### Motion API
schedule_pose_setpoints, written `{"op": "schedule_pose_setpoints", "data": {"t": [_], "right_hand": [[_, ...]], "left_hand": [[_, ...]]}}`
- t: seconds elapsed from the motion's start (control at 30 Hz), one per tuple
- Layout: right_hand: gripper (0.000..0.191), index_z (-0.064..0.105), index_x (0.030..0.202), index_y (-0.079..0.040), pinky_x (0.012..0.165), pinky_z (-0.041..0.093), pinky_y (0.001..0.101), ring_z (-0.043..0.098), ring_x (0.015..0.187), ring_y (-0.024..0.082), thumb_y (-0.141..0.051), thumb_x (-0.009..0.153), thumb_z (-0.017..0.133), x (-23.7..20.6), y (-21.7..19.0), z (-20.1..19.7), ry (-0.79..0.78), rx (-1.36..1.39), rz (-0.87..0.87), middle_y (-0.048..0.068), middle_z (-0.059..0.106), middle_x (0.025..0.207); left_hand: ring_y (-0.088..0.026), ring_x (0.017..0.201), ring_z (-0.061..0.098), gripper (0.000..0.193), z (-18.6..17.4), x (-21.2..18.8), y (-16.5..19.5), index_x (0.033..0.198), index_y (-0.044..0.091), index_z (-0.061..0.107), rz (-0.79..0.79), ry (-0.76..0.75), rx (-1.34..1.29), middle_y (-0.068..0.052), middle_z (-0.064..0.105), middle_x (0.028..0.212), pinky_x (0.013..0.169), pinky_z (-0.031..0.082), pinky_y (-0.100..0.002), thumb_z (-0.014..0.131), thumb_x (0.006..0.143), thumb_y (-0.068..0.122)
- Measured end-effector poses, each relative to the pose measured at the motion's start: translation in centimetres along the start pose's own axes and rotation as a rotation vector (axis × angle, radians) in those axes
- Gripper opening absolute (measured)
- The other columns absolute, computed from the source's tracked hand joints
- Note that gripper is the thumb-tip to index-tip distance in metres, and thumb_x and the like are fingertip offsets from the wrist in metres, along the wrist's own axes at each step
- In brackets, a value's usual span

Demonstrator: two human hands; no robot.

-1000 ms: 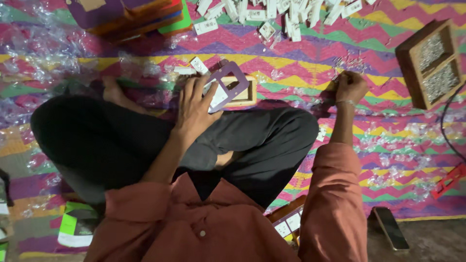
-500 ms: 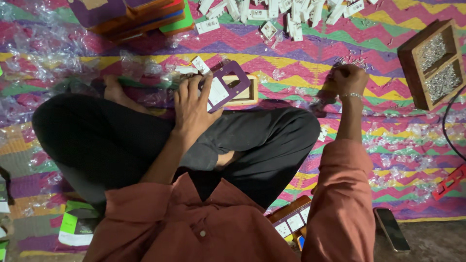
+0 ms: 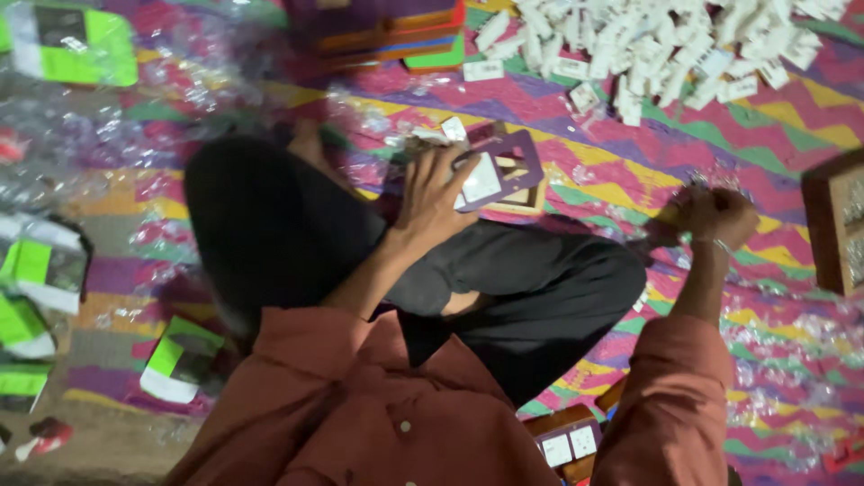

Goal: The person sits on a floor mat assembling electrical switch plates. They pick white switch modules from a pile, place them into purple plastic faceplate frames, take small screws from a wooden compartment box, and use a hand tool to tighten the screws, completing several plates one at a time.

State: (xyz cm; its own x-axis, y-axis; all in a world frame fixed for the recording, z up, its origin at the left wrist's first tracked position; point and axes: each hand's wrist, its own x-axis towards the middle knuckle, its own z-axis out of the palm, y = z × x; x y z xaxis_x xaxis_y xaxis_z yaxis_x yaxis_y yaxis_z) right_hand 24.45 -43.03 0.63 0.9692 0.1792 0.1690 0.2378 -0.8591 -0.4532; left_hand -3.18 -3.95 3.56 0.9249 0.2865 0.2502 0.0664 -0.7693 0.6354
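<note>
Left hand (image 3: 439,193) kept purple card holder (image 3: 498,171) clasped above knee, as before. Right hand (image 3: 715,216) stayed clenched on small clear wrapper over zigzag mat (image 3: 621,193); view swung left.

The left hand (image 3: 436,193) extends forward over the crossed legs, forearm bare, fingers spread and curled downward in a closed grip. The right hand (image 3: 715,216) reaches forward on the right side, fingers bunched into a loose fist with the knuckles up; a thin band circles the wrist. The right sleeve covers the arm to mid-forearm. Both elbows are bent.
</note>
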Motion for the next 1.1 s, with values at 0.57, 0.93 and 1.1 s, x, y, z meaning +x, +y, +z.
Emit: {"op": "schedule_pose_setpoints", "data": {"t": [0.57,0.93,1.1], "right_hand": [[0.014,0.081,0.1,-0.005,0.083,0.051,0.0379,0.063,0.092,0.026,-0.004,0.085,0.083,-12.2,-26.8,2.4,-0.324,0.421,-0.424,0.01,0.071,0.098],[0.013,0.079,0.091,-0.008,0.073,0.046,0.0421,0.059,0.082,0.028,-0.007,0.081,0.086,-12.1,-26.5,3.8,-0.218,0.182,-0.62,0.005,0.067,0.086],[0.015,0.077,0.091,-0.01,0.075,0.044,0.0431,0.061,0.083,0.028,-0.009,0.08,0.086,-12.4,-26.8,3.9,-0.155,0.134,-0.678,0.004,0.067,0.088]], "left_hand": [[-0.037,0.127,0.047,0.072,0.7,-0.4,-0.3,0.129,0.012,0.064,0.14,0.14,0.02,-0.013,0.049,0.139,0.103,0.039,-0.056,0.093,0.065,0.025],[-0.037,0.129,0.047,0.071,1.2,-0.5,-0.4,0.127,0.013,0.065,0.115,0.088,0.028,-0.014,0.049,0.138,0.103,0.039,-0.054,0.092,0.062,0.021],[-0.037,0.13,0.047,0.072,1.4,-0.6,-0.5,0.129,0.012,0.064,0.13,0.069,0.027,-0.015,0.05,0.14,0.102,0.039,-0.053,0.091,0.063,0.021]]}}
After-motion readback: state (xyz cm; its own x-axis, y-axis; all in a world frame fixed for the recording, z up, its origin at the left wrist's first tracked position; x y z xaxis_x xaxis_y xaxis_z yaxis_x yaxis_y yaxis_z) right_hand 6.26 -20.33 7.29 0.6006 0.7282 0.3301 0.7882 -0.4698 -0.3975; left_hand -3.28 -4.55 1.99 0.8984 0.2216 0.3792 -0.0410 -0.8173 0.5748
